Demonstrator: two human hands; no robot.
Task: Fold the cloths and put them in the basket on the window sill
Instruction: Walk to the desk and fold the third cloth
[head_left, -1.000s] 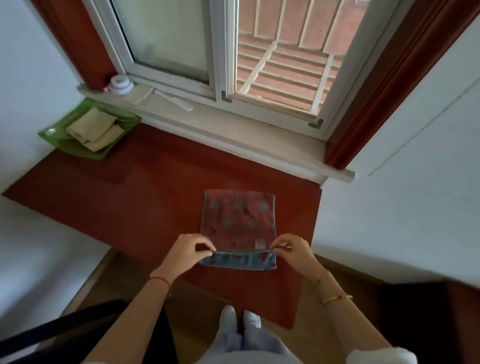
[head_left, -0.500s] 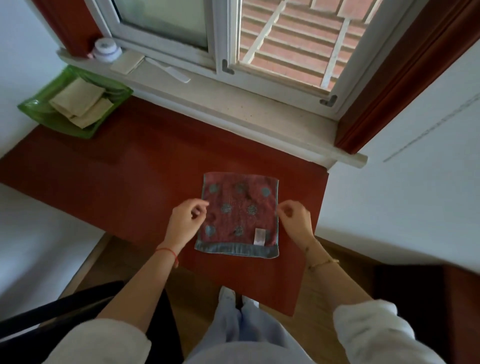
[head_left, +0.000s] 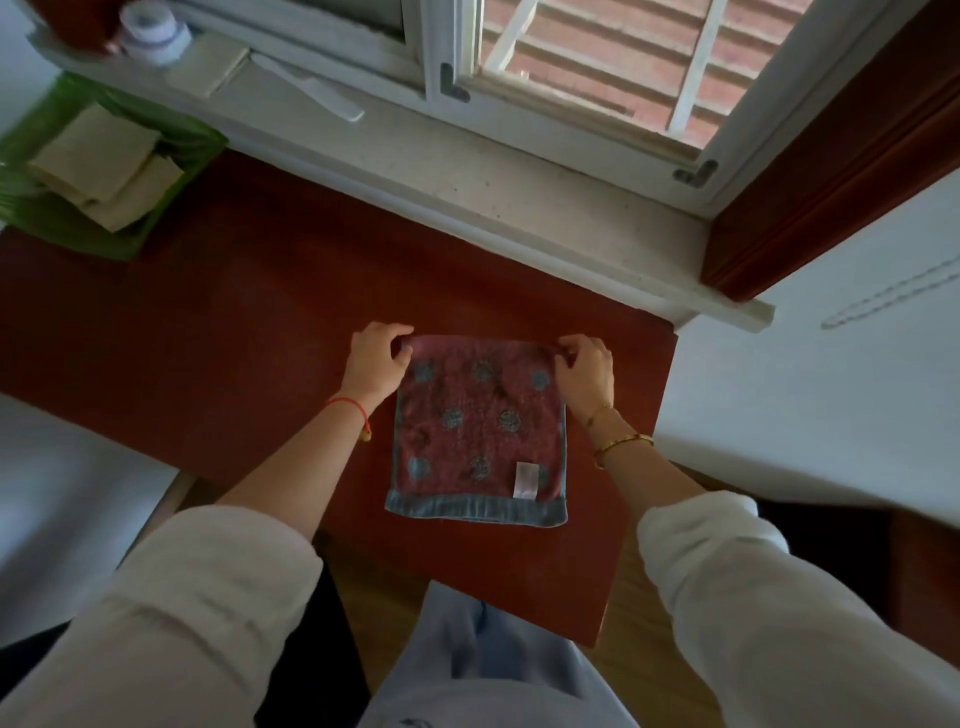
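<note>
Reaching forward over the red-brown table (head_left: 234, 322), both your arms are stretched out, sleeves pushed up to the forearms and wrists bent slightly down. Your left hand (head_left: 376, 358) sits at the far left corner of the cloth (head_left: 480, 431) and your right hand (head_left: 584, 371) at the far right corner. On each hand the fingers are curled in, pinching the cloth's far edge between fingertips and thumb. The rest of the cloth lies flat on the table between your forearms, nearer to you than your hands.

It is close to square, so no long axis stands out. Its far edge faces the window sill (head_left: 519, 187) and its blue-grey banded edge faces you, with the side edges running almost straight away from you. A small white label (head_left: 525, 480) lies near the right near corner.

Well apart, at the table's far left corner, the green basket (head_left: 31, 208) holds beige folded cloths (head_left: 98, 156).
</note>
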